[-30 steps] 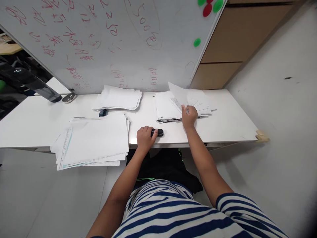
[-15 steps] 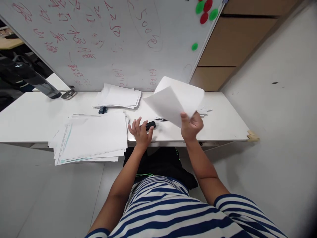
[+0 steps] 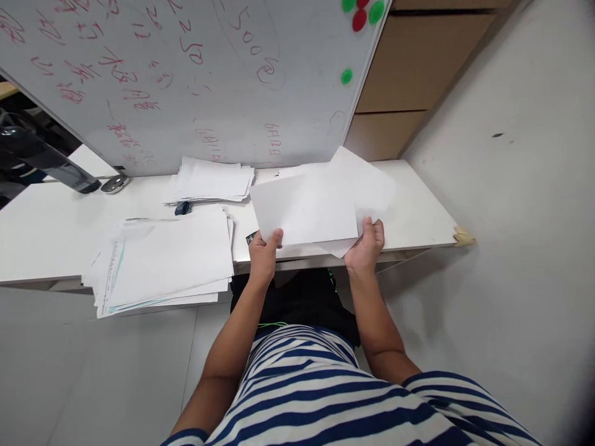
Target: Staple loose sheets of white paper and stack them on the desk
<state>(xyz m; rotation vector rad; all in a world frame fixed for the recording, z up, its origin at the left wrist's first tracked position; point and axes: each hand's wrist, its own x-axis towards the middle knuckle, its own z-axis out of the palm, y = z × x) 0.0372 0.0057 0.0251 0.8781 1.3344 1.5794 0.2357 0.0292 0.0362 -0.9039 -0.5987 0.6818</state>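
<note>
Two white sheets of paper (image 3: 304, 207) are held up above the front of the desk, overlapping at an angle. My left hand (image 3: 264, 255) pinches the lower left corner of the front sheet, thumb on top. At the right, my right hand (image 3: 366, 245) is closed on the lower edge of the sheets, where the rear sheet (image 3: 360, 176) fans out up and to the right. A small dark object (image 3: 251, 237) shows just beside my left fingers; most of it is hidden, and I cannot tell its kind.
A large paper stack (image 3: 171, 257) overhangs the front edge of the white desk (image 3: 418, 217) at left. Behind it lie a smaller stack (image 3: 211, 179), a dark blue small item (image 3: 183, 208), a mouse (image 3: 114, 183) and a bottle (image 3: 69, 170). A whiteboard (image 3: 297, 124) stands at the back.
My left hand, spread beside a black object before, has taken hold of the sheet's left corner. The papers are lowered and spread wider leftward. The camera view has shifted slightly.
</note>
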